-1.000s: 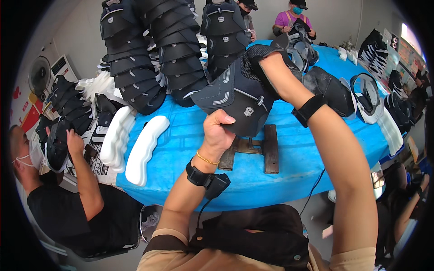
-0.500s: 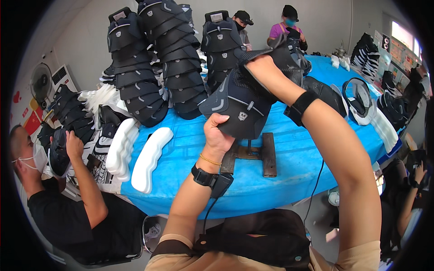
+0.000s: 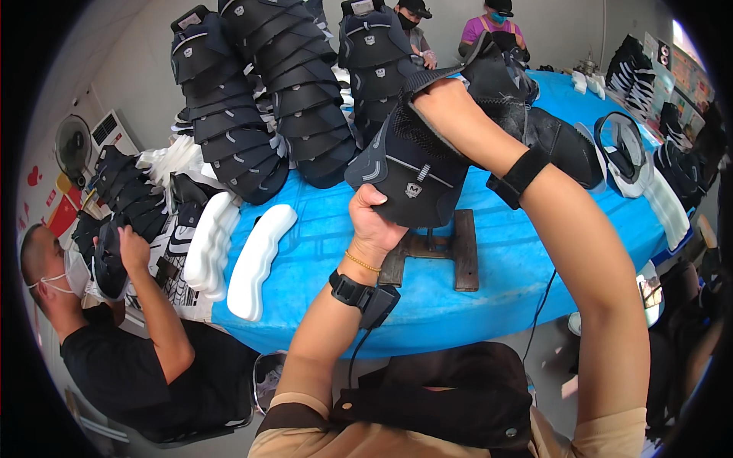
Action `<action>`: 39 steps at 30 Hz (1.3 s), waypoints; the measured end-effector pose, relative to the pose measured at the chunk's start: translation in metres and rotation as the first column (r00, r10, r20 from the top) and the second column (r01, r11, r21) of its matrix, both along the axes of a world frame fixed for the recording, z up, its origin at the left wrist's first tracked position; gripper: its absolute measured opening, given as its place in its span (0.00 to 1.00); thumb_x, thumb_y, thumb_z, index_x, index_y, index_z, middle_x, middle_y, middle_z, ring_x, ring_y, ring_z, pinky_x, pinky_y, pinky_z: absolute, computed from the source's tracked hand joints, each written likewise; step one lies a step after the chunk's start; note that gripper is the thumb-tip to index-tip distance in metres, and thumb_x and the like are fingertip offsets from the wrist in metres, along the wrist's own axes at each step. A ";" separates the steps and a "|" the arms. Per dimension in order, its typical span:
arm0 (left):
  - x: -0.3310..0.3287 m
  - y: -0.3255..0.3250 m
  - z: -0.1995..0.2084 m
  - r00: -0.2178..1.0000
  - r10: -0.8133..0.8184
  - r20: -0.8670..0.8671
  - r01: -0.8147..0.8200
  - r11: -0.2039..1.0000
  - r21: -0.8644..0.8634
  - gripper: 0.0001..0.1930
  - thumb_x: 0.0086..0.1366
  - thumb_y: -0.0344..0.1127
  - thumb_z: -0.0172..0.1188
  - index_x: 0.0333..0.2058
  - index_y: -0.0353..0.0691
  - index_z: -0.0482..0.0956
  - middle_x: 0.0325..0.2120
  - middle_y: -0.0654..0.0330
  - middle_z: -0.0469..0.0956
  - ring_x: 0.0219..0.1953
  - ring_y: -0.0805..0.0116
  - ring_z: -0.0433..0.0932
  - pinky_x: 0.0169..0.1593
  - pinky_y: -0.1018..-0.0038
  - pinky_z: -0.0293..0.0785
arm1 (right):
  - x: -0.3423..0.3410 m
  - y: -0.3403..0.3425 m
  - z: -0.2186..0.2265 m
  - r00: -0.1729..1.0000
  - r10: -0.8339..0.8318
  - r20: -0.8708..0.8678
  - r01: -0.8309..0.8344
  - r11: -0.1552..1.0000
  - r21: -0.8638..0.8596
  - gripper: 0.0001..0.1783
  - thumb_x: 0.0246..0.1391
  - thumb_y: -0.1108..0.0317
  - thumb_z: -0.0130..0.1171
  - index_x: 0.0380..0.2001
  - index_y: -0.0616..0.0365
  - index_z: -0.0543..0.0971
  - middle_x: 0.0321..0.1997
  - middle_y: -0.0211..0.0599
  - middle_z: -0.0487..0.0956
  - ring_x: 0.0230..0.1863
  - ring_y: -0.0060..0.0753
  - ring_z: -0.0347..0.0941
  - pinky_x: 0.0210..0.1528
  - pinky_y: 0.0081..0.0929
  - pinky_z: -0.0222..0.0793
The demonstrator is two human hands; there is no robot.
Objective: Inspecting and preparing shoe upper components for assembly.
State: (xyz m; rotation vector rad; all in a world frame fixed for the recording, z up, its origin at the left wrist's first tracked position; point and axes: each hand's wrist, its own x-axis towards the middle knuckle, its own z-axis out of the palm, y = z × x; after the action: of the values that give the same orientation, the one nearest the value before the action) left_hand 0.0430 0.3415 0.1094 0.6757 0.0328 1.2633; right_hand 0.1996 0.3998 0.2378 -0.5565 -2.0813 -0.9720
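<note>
A black shoe upper (image 3: 439, 172) with grey stripes and a small shield badge is fitted over the top of a brown metal stand (image 3: 465, 252) with an H-shaped base. At its lower left edge my left hand (image 3: 376, 219) is closed on it, thumb on the outer face and the other fingers mostly out of sight underneath. My right hand (image 3: 445, 98) reaches into the upper's opening. Its fingers are hidden inside, so their grip cannot be made out.
Tall stacks of black shoe uppers (image 3: 229, 114) rise behind. White wavy foam pieces (image 3: 261, 263) lie left on the blue-covered table (image 3: 336, 305). More dark uppers (image 3: 561, 145) are at right. A masked co-worker (image 3: 126, 343) sits close on my left; two others work across the table.
The whole view has shifted slightly. Both hands stay in nearly the same place on the shoe upper, and the stand has not visibly moved on the table.
</note>
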 end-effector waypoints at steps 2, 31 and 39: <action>0.002 0.003 -0.002 1.000 -0.017 0.006 0.017 1.000 0.001 0.34 0.39 0.38 0.48 0.50 0.31 0.70 0.46 0.49 0.75 0.48 0.49 0.73 0.55 0.57 0.69 | 0.004 0.004 -0.004 1.000 -0.014 -0.012 0.013 0.998 -0.064 0.08 0.38 0.71 0.56 0.25 0.60 0.79 0.28 0.46 0.78 0.31 0.45 0.77 0.32 0.38 0.75; -0.010 -0.001 0.025 0.956 0.189 -0.223 -0.213 0.973 -0.089 0.19 0.53 0.39 0.50 0.40 0.32 0.76 0.36 0.53 0.80 0.38 0.59 0.79 0.45 0.68 0.75 | 0.008 -0.032 0.072 0.847 -0.501 0.175 0.502 0.649 -0.572 0.20 0.46 0.56 0.51 0.35 0.58 0.82 0.39 0.47 0.80 0.43 0.51 0.77 0.44 0.42 0.72; -0.002 -0.003 0.033 0.955 0.089 -0.283 -0.087 0.996 0.020 0.34 0.64 0.63 0.42 0.53 0.38 0.70 0.49 0.56 0.74 0.51 0.62 0.73 0.55 0.66 0.68 | 0.074 -0.038 0.108 0.904 -0.267 0.332 0.389 0.194 -0.901 0.17 0.51 0.59 0.50 0.26 0.60 0.83 0.30 0.38 0.82 0.32 0.30 0.80 0.30 0.28 0.76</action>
State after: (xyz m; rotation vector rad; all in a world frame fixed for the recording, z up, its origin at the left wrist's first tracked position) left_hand 0.0410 0.3383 0.1428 0.8660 0.2979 1.2434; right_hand 0.2735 0.3623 0.3457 -1.6816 -2.5392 0.3130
